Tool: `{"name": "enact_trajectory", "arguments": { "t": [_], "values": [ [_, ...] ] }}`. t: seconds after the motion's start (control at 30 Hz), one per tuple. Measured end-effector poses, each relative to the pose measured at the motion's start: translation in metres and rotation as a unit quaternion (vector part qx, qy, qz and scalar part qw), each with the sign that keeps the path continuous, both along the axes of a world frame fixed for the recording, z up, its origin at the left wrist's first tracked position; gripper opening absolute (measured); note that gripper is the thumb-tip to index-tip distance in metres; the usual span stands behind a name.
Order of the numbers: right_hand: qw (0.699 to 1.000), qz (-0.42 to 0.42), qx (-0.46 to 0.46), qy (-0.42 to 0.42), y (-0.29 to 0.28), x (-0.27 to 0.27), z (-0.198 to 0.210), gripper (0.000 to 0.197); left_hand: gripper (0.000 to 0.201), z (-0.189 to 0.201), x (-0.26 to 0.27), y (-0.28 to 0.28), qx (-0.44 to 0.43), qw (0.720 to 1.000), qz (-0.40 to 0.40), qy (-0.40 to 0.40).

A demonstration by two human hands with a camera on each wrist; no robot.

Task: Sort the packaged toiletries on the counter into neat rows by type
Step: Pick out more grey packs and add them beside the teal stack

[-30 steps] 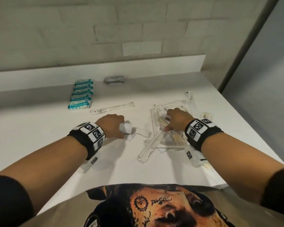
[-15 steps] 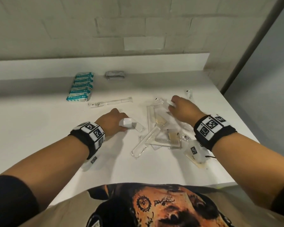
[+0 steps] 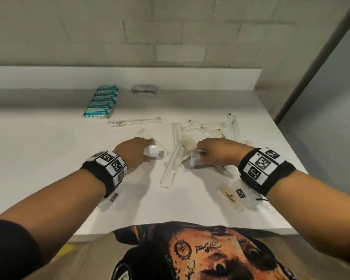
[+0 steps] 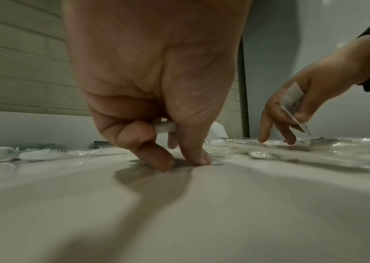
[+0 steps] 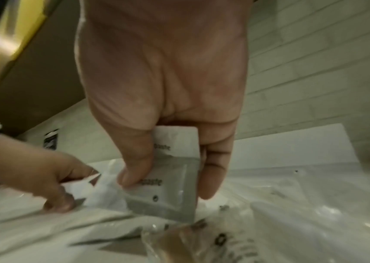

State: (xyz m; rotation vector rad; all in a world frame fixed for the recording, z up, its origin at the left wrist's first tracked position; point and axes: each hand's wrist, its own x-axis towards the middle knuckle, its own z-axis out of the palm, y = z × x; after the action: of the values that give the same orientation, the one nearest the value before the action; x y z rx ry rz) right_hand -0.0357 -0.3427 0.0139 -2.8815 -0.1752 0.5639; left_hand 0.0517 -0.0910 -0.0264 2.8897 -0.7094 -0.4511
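Note:
My left hand [image 3: 148, 151] rests its fingertips on the white counter [image 3: 49, 158] and grips a small white packet [image 3: 153, 153], seen again as the white packet [image 4: 165, 127] under the palm. My right hand [image 3: 202, 156] pinches a grey toothpaste sachet [image 5: 174, 160] between thumb and fingers, just over the near edge of a pile of clear-wrapped combs and toothbrushes [image 3: 192, 136]. At the back left lies a row of teal packets [image 3: 101, 102]. A stack of grey packets [image 3: 144, 90] sits beside it. One wrapped toothbrush [image 3: 134, 122] lies alone in front of them.
A beige sachet [image 3: 228, 196] lies near the front edge under my right wrist. A long clear-wrapped item [image 3: 171, 170] lies between my hands. The counter ends at a raised white backsplash [image 3: 129, 77] and drops off on the right.
My right hand reached to the far side of the pile, then drew back toward me holding the toothpaste sachet. My left hand stayed put with its white packet.

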Motion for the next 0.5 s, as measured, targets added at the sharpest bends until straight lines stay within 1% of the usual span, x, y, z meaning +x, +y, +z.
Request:
{"name": "enact_trajectory", "arguments": {
  "t": [0.03, 0.1, 0.17, 0.23, 0.3, 0.37, 0.43, 0.47, 0.5],
  "values": [
    [1.000, 0.024, -0.011, 0.000, 0.002, 0.000, -0.003, 0.013, 0.063, 0.001, -0.002, 0.001, 0.000, 1.000, 0.011, 0.002],
    [0.997, 0.069, -0.043, -0.009, 0.007, 0.002, -0.011, 0.011, 0.061, 0.005, -0.005, 0.005, -0.002, 1.000, 0.028, 0.006],
    [0.993, 0.090, -0.067, -0.026, 0.011, 0.004, -0.018, 0.020, 0.055, 0.007, -0.007, 0.010, 0.014, 0.999, 0.042, 0.004],
    [0.991, 0.094, -0.080, -0.051, 0.012, 0.009, -0.019, 0.027, 0.052, 0.010, -0.007, 0.016, 0.043, 0.998, 0.056, -0.001],
    [0.992, 0.082, -0.066, -0.069, 0.010, 0.016, -0.017, 0.023, 0.049, 0.014, -0.005, 0.023, 0.059, 0.996, 0.066, 0.007],
    [0.994, 0.068, -0.053, -0.063, 0.007, 0.022, -0.014, 0.014, 0.048, 0.018, -0.002, 0.029, 0.055, 0.995, 0.077, 0.020],
    [0.997, 0.060, -0.044, -0.031, 0.006, 0.025, -0.013, 0.017, 0.051, 0.020, 0.000, 0.032, 0.044, 0.995, 0.082, 0.024],
    [0.997, 0.060, -0.049, -0.011, 0.009, 0.025, -0.012, 0.013, 0.053, 0.021, 0.000, 0.032, 0.042, 0.996, 0.077, 0.025],
    [0.996, 0.071, -0.050, -0.008, 0.011, 0.023, -0.013, 0.010, 0.054, 0.021, -0.002, 0.030, 0.041, 0.997, 0.063, 0.027]
  ]
}}
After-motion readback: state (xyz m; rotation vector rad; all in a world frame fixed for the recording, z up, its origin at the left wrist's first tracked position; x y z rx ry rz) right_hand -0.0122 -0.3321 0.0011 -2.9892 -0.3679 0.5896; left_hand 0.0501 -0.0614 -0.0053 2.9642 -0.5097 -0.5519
